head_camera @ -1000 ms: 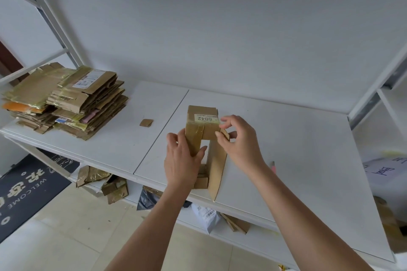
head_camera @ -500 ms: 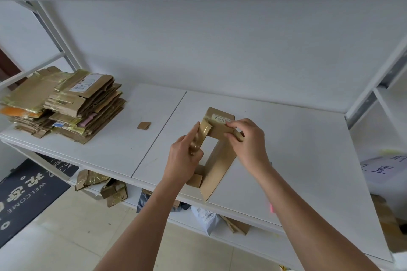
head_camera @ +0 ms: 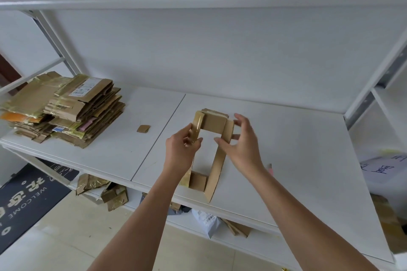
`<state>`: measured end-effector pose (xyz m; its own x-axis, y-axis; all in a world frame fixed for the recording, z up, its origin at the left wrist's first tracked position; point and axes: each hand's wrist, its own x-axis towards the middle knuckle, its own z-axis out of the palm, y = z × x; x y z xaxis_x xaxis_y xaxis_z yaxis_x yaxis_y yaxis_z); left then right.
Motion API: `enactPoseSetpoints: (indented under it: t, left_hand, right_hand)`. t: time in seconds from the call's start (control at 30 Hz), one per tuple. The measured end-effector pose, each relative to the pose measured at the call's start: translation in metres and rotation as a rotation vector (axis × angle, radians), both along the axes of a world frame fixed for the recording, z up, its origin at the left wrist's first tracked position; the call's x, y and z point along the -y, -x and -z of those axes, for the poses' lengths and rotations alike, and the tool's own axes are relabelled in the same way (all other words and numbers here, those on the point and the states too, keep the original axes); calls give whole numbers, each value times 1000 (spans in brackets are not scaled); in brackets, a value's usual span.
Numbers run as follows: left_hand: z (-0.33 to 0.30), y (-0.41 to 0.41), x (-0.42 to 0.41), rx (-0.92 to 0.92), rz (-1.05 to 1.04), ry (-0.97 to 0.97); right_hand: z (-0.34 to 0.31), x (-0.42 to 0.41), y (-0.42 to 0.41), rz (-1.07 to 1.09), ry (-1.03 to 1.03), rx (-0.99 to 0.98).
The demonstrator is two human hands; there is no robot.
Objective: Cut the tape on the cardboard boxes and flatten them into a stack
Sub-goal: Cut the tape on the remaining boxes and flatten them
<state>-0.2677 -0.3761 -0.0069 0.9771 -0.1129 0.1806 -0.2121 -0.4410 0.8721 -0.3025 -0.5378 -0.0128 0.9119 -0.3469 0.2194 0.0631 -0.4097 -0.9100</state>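
Note:
A small brown cardboard box (head_camera: 214, 125), opened at both ends and leaning away from me, lies on the white shelf (head_camera: 286, 149) in the middle of the view. My left hand (head_camera: 181, 154) pinches its taped left wall near the top. My right hand (head_camera: 241, 145) holds the right wall, thumb on the inner side and fingers spread behind it. A tall stack of flattened boxes (head_camera: 66, 110) sits at the shelf's left end.
A small cardboard scrap (head_camera: 143, 128) lies between the stack and the box. A pink object (head_camera: 270, 167) peeks out beside my right wrist. Crumpled cardboard (head_camera: 105, 191) and a parcel bag (head_camera: 207, 220) lie on the lower shelf. A doormat (head_camera: 26, 196) covers the floor at left.
The box, upright one second ago, has tipped away from me and spread wider, its labelled top now facing away. Both hands followed it, still holding its side walls.

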Motion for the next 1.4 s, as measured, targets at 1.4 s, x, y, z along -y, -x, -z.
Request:
enactPoseSetpoints:
  t: [1.4]
  left_hand:
    - [22,11,-46,-118,-574,-347]
  right_hand:
    - [-9,-6,-3,-259,892,-306]
